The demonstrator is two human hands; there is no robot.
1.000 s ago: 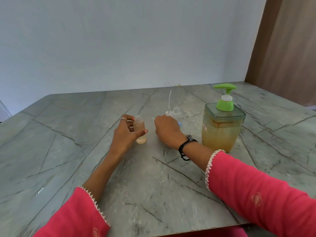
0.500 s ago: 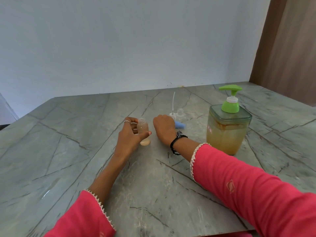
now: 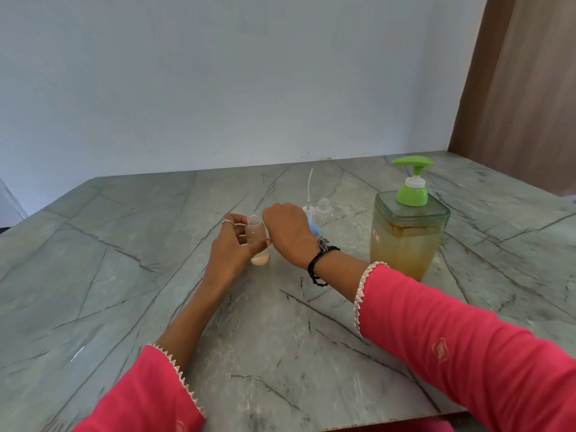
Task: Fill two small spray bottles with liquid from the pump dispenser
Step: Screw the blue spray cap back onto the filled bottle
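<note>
Carelessly, the left hand (image 3: 232, 247) gripping the uncapped bottle (image 3: 257, 241) could tip it; right hand (image 3: 288, 232) curled, contents hidden.

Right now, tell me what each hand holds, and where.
Left hand grips the small open bottle around its body. Right hand: curled, contents cannot be told.

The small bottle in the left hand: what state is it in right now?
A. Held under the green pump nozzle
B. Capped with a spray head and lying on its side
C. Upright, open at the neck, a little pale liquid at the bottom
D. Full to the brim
C: the small bottle stands on the table in the left hand, neck uncapped, with pale liquid only near its base.
</note>
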